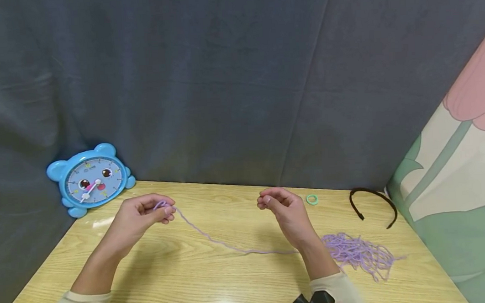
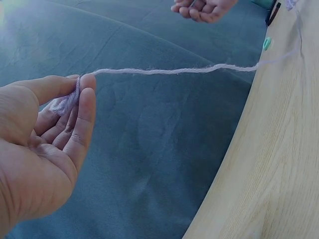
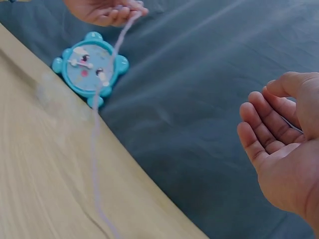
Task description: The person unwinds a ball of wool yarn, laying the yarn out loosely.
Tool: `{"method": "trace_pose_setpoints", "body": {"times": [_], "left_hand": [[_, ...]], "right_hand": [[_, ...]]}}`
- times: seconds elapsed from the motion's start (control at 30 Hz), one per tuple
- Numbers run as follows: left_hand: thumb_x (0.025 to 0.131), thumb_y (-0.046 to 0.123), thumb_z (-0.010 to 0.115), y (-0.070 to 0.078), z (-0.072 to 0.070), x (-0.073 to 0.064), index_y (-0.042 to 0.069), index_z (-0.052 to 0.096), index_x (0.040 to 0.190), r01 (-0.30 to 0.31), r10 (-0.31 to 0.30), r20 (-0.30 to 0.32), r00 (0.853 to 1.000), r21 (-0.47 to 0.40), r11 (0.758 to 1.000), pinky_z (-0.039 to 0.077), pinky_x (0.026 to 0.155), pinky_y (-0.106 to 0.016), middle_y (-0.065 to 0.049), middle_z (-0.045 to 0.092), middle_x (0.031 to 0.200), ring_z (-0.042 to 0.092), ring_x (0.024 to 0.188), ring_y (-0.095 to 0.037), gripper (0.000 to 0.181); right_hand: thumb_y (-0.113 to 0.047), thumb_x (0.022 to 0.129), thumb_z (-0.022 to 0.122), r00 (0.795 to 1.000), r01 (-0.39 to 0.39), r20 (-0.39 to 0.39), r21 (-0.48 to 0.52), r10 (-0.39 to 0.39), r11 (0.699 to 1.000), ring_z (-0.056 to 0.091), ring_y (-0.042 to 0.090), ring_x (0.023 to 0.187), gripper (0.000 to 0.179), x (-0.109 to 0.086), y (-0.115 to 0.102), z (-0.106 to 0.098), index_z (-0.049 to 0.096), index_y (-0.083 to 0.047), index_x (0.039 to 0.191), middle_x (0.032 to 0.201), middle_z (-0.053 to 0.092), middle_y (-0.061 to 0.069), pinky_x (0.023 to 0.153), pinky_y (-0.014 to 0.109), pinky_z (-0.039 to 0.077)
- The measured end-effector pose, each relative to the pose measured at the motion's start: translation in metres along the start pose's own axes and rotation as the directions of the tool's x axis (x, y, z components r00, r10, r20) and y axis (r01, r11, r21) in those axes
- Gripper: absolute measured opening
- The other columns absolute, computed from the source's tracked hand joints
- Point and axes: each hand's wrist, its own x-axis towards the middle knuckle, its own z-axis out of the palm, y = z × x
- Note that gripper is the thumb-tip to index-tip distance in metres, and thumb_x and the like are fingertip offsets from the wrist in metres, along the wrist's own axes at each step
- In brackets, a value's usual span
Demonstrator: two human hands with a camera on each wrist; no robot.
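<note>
Above the left part of the table, my left hand [image 1: 148, 211] pinches a strand of purple yarn [image 1: 214, 239] between thumb and fingertips. A small loop of it stands over the fingers, and in the left wrist view more yarn [image 2: 65, 103] lies against them. From there the strand sags rightward to the tabletop and passes behind my right forearm towards a loose purple yarn heap [image 1: 361, 253]. My right hand [image 1: 284, 211] is raised apart from the strand, fingers loosely bent and thumb near the index finger. Nothing shows in its grasp in the right wrist view.
A blue bear-shaped clock [image 1: 93, 180] leans at the table's back left. Beyond my right hand lie a small green ring [image 1: 312, 199] and a black headband [image 1: 374, 190]. A dark curtain [image 1: 222, 88] closes off the back; a flower-patterned cloth [image 1: 459, 195] hangs at the right.
</note>
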Motion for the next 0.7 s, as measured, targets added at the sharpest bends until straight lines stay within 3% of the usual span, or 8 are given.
{"method": "trace_pose_setpoints", "body": {"times": [0.27, 0.47, 0.7], "left_hand": [[0.100, 0.006, 0.066, -0.001, 0.000, 0.000, 0.000, 0.072, 0.108, -0.016, 0.016, 0.010, 1.000, -0.003, 1.000, 0.062, 0.078, -0.026, 0.005, 0.077, 0.095, 0.074, 0.083, -0.008, 0.012], [0.099, 0.005, 0.067, 0.001, 0.001, -0.001, -0.003, 0.071, 0.109, -0.009, 0.009, 0.006, 1.000, 0.005, 1.000, 0.062, 0.077, -0.026, 0.005, 0.077, 0.095, 0.074, 0.083, -0.008, 0.013], [0.098, 0.010, 0.070, 0.002, 0.006, 0.000, -0.007, 0.069, 0.113, 0.033, -0.033, -0.004, 0.999, 0.032, 0.999, 0.062, 0.078, -0.027, 0.006, 0.077, 0.095, 0.074, 0.083, -0.011, 0.022]], "right_hand": [[-0.011, 0.099, 0.068, 0.995, -0.072, 0.063, -0.018, 0.073, 0.997, 0.071, 0.011, 0.092, 0.019, 0.006, 0.027, 0.041, 0.068, 0.002, 0.112, 0.099, 0.074, -0.003, 0.094, 0.027, 0.058], [-0.014, 0.100, 0.069, 0.986, -0.094, 0.138, -0.035, 0.098, 0.995, 0.070, 0.011, 0.094, 0.028, 0.010, 0.042, 0.075, 0.066, 0.007, 0.117, 0.101, 0.073, -0.003, 0.094, 0.027, 0.058], [-0.010, 0.101, 0.065, 0.974, -0.108, 0.189, -0.095, 0.125, 0.990, 0.069, 0.012, 0.100, 0.027, 0.011, 0.054, 0.106, 0.066, 0.007, 0.122, 0.118, 0.067, 0.025, 0.094, 0.023, 0.057]]}}
